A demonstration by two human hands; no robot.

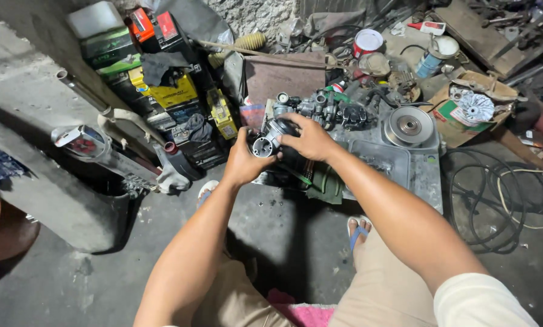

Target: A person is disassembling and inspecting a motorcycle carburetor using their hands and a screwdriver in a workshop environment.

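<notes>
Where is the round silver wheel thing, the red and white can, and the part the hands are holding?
Silver pulley wheel (409, 125), head view: on its flat round face.
Red and white can (367, 41), head view: on its white top.
Held metal part (263, 145), head view: on its round open end.

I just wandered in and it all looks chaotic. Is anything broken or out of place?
Nothing looks freshly spilled or broken. Both hands, left hand and right hand, grip a small metal engine part over a dismantled engine. Batteries lie heaped askew, and cables sprawl across the floor.
</notes>
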